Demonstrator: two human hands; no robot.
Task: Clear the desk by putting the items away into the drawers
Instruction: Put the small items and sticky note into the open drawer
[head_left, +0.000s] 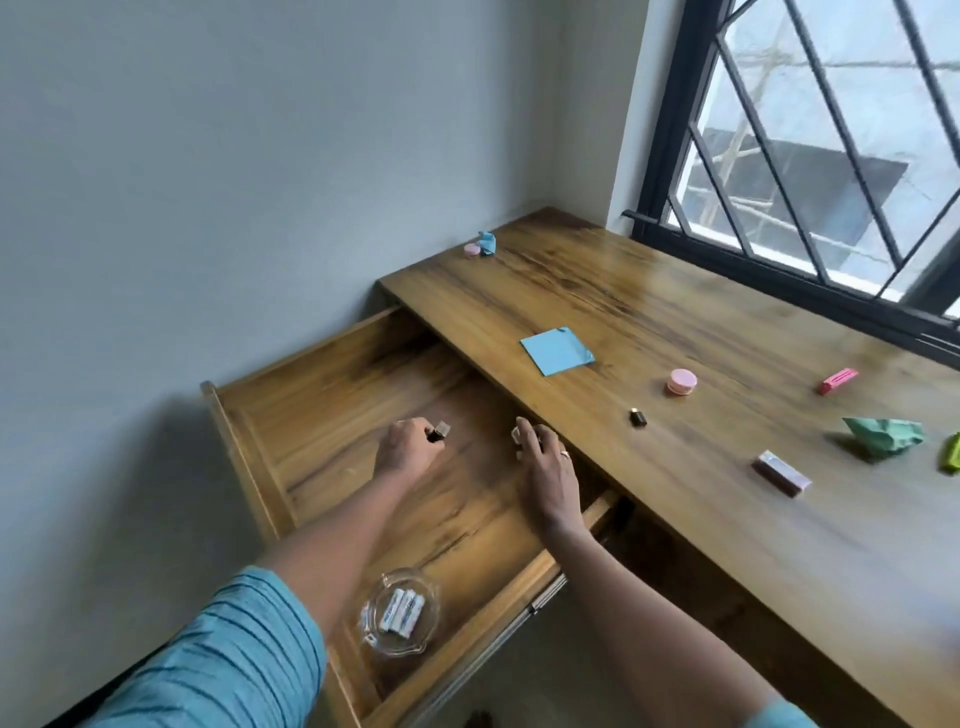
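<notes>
A wooden drawer (291, 374) stands pulled out wide from the desk (649, 322). My left hand (408, 452) hovers over the drawer's middle, fingers closed on a small black USB stick (439, 432) with a silver plug. My right hand (548, 467) is over the drawer's right side near the desk edge, fingers spread; something small and pale (516, 434) shows at its fingertips, too blurred to identify. A glass bowl (410, 636) holding white batteries (401, 613) sits at the drawer's near end.
On the desk lie a blue sticky pad (557, 349), a pink round case (681, 382), a small black cap (638, 417), a brown eraser-like block (781, 473), crumpled green paper (885, 438), a pink clip (836, 381) and far-off blue paper (487, 242). A barred window (810, 156) runs along the right.
</notes>
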